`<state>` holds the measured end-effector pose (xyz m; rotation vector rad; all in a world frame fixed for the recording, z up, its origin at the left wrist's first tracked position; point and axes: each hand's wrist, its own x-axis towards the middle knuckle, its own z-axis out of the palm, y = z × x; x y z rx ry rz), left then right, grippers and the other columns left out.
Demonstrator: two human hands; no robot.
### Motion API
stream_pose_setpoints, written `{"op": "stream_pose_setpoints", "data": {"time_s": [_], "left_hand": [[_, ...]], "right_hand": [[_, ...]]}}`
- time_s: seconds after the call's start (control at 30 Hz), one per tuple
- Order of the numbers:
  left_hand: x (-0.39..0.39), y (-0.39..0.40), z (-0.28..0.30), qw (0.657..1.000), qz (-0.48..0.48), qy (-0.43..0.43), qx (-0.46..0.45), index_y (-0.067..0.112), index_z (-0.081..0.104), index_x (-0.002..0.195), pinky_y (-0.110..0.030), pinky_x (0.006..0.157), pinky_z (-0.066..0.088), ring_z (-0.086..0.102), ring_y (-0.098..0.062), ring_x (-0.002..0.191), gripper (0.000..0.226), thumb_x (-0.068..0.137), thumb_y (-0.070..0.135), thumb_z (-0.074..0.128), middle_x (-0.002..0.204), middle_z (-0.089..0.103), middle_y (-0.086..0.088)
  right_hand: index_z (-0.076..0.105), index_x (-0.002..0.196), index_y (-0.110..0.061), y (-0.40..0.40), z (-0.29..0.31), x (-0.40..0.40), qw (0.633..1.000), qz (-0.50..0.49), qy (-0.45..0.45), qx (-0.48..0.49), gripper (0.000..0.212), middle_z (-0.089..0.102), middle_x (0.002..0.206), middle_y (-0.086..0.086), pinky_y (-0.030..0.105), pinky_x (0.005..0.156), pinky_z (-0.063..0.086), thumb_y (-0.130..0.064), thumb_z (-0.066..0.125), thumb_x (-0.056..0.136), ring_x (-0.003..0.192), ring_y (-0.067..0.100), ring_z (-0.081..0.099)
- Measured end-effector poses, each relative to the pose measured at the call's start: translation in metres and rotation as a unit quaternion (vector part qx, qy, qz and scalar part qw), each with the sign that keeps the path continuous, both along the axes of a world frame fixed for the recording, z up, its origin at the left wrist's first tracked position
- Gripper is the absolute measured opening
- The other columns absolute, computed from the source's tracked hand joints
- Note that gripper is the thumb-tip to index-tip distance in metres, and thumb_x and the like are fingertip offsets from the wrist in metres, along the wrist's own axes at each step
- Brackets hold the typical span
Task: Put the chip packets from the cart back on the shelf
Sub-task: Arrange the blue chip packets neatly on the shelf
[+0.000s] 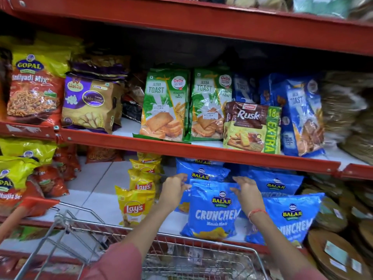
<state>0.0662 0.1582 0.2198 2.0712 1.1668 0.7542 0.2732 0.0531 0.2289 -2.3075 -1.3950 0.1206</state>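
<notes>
A blue Balaji Crunchem chip packet (212, 211) stands upright at the front of the lower shelf (96, 190). My left hand (174, 188) pinches its top left corner. My right hand (247, 190) rests on its top right corner with the fingers spread. More blue Balaji packets (271, 181) stand behind it and another blue packet (290, 217) to its right. A row of yellow Lay's packets (134, 207) stands just left of my left hand. The wire cart (181, 253) is below, against the shelf edge; I cannot see any packets in it.
The red shelf above (181, 149) carries Jeera Toast packs (165, 106), a Rusk pack (252, 128), blue Milk Toast packs (300, 116) and a Kaju toast pack (90, 104). Gopal snack bags (34, 87) fill the left. Round flat stacks (333, 239) sit at the right.
</notes>
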Motion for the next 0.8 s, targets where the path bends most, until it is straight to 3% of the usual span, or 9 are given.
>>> {"op": "stream_pose_setpoints", "data": {"time_s": [0.07, 0.13, 0.27, 0.33, 0.4, 0.5, 0.63, 0.7, 0.8], "left_hand": [[0.010, -0.002, -0.001, 0.999, 0.017, -0.024, -0.023, 0.002, 0.064, 0.103, -0.034, 0.081, 0.056, 0.066, -0.020, 0.080, 0.025, 0.080, 0.011, 0.068, 0.091, 0.072, -0.017], [0.016, -0.004, -0.003, 0.998, 0.036, -0.034, -0.036, 0.000, 0.066, 0.092, -0.027, 0.070, 0.052, 0.062, -0.019, 0.069, 0.015, 0.081, 0.009, 0.067, 0.072, 0.067, -0.012], [0.008, -0.003, -0.003, 0.997, 0.068, -0.033, -0.022, 0.001, 0.065, 0.085, -0.019, 0.057, 0.042, 0.056, -0.018, 0.061, 0.006, 0.083, 0.006, 0.063, 0.067, 0.063, -0.007], [-0.002, 0.003, -0.002, 0.996, 0.080, -0.030, -0.011, 0.001, 0.066, 0.084, -0.006, 0.047, 0.036, 0.054, -0.018, 0.060, 0.005, 0.082, 0.005, 0.064, 0.066, 0.062, -0.006], [-0.013, 0.011, -0.001, 0.996, 0.085, -0.019, -0.004, 0.002, 0.066, 0.084, -0.007, 0.050, 0.039, 0.059, -0.021, 0.062, 0.005, 0.081, 0.005, 0.065, 0.066, 0.064, -0.008], [-0.023, 0.022, 0.000, 0.996, 0.094, -0.011, 0.005, 0.006, 0.067, 0.081, -0.031, 0.063, 0.050, 0.066, -0.028, 0.067, 0.002, 0.081, 0.007, 0.066, 0.067, 0.069, -0.012], [-0.022, 0.025, 0.001, 0.996, 0.093, 0.009, 0.009, 0.010, 0.065, 0.078, -0.035, 0.066, 0.050, 0.067, -0.028, 0.071, 0.004, 0.081, 0.008, 0.065, 0.066, 0.067, -0.008], [-0.017, 0.025, 0.002, 0.994, 0.103, 0.026, 0.000, 0.009, 0.065, 0.082, -0.035, 0.070, 0.051, 0.067, -0.029, 0.079, 0.001, 0.082, 0.010, 0.065, 0.079, 0.072, -0.012], [-0.003, 0.017, 0.007, 0.993, 0.097, 0.061, 0.041, 0.008, 0.063, 0.103, -0.036, 0.082, 0.051, 0.064, -0.029, 0.096, 0.022, 0.083, 0.017, 0.065, 0.106, 0.069, -0.012]], "right_hand": [[0.046, 0.132, -0.006, -0.001, -0.003, 0.014, 0.999, -0.024, -0.016, -0.029, 0.044, 0.048, 0.137, 0.019, 0.041, 0.109, 0.031, -0.017, 0.057, 0.091, 0.128, 0.036, 0.036], [0.050, 0.128, -0.007, -0.003, -0.006, 0.022, 0.999, -0.042, -0.003, -0.032, 0.039, 0.051, 0.133, 0.022, 0.044, 0.104, 0.036, -0.015, 0.056, 0.091, 0.121, 0.040, 0.044], [0.067, 0.105, -0.011, -0.007, -0.006, 0.020, 0.998, -0.048, 0.043, 0.028, 0.021, 0.066, 0.111, 0.021, 0.040, 0.080, 0.049, -0.006, 0.062, 0.085, 0.098, 0.037, 0.061], [0.070, 0.097, -0.014, -0.006, -0.006, 0.013, 0.996, -0.037, 0.059, 0.049, 0.017, 0.072, 0.098, 0.019, 0.036, 0.073, 0.050, -0.005, 0.065, 0.083, 0.087, 0.034, 0.064], [0.072, 0.093, -0.014, -0.002, -0.005, 0.006, 0.995, -0.024, 0.072, 0.063, 0.015, 0.075, 0.090, 0.017, 0.033, 0.070, 0.050, -0.006, 0.066, 0.082, 0.082, 0.032, 0.066], [0.073, 0.093, -0.015, 0.007, -0.007, -0.004, 0.994, -0.012, 0.085, 0.071, 0.015, 0.076, 0.088, 0.013, 0.027, 0.072, 0.049, -0.007, 0.065, 0.083, 0.083, 0.028, 0.068], [0.073, 0.095, -0.016, 0.012, -0.011, -0.003, 0.992, -0.017, 0.105, 0.069, 0.016, 0.075, 0.088, 0.013, 0.030, 0.075, 0.052, -0.007, 0.064, 0.085, 0.079, 0.026, 0.068], [0.072, 0.096, -0.016, 0.011, -0.012, 0.001, 0.990, -0.011, 0.120, 0.071, 0.015, 0.075, 0.092, 0.013, 0.027, 0.075, 0.051, -0.009, 0.065, 0.084, 0.079, 0.024, 0.067], [0.071, 0.099, -0.015, 0.003, -0.010, 0.009, 0.988, 0.031, 0.126, 0.085, 0.019, 0.074, 0.101, 0.008, 0.032, 0.086, 0.053, -0.012, 0.070, 0.081, 0.090, 0.022, 0.067]]}}
